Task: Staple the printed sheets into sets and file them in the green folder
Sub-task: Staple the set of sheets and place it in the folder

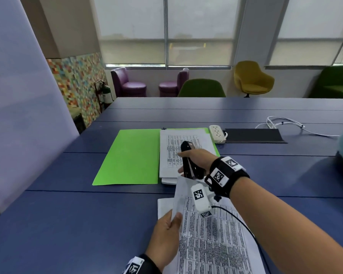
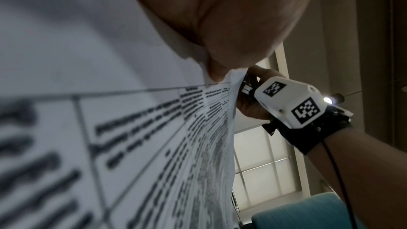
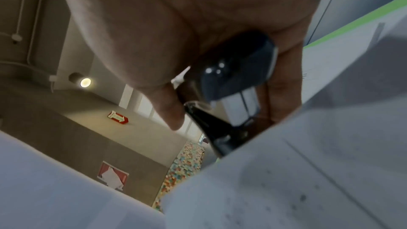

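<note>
My left hand (image 1: pixel 169 232) pinches the left edge of a set of printed sheets (image 1: pixel 210 240), lifted and tilted above the blue table (image 1: pixel 67 214); in the left wrist view the sheets (image 2: pixel 110 128) fill the frame. My right hand (image 1: pixel 196 161) grips a black stapler (image 1: pixel 188 161) whose mouth sits over the set's top corner. The stapler (image 3: pixel 229 83) shows in the right wrist view between thumb and fingers. The open green folder (image 1: pixel 129 157) lies ahead, with a stack of printed sheets (image 1: pixel 178 147) on its right half.
A white power strip (image 1: pixel 217 133) and a dark mat (image 1: pixel 253 135) lie right of the folder, with a white cable (image 1: pixel 281 123) behind. Another sheet (image 1: pixel 164 208) lies under the lifted set. Chairs stand beyond the table's far edge.
</note>
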Tool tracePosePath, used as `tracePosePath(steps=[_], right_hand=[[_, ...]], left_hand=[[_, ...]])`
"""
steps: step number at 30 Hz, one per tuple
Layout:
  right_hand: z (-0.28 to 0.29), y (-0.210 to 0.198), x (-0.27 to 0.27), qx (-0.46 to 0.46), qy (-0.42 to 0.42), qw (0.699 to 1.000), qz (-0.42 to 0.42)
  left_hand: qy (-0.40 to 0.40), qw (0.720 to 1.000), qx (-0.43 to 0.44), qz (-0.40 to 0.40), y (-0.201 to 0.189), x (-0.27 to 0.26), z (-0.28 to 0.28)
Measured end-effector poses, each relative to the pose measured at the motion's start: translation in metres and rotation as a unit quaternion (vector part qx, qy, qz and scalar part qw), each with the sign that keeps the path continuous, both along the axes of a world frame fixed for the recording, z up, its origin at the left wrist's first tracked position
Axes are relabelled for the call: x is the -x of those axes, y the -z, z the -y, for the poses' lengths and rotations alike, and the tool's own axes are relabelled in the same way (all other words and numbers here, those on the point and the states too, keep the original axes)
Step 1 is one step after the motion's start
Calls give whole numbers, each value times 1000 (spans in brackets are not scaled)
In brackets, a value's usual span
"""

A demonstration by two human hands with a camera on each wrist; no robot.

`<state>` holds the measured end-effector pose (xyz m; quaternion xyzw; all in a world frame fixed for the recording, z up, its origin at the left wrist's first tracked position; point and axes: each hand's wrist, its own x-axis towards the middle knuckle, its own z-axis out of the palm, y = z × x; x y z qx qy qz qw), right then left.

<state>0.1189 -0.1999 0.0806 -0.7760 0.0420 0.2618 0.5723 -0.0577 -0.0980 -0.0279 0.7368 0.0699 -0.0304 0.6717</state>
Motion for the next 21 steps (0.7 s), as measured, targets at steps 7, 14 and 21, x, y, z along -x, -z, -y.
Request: tracePosePath(steps=[7,14,21], right_hand=[[-3,-3,15,46,-64,996,42],[-4,10,17,33,-40,991,121],[2,8,16,147,-141,968,147]], left_hand=[[0,1000,-13,1,4,0,-1],[1,1000,-2,-1,9,-1,-2],[11,1000,-15,11,6,1,-2]])
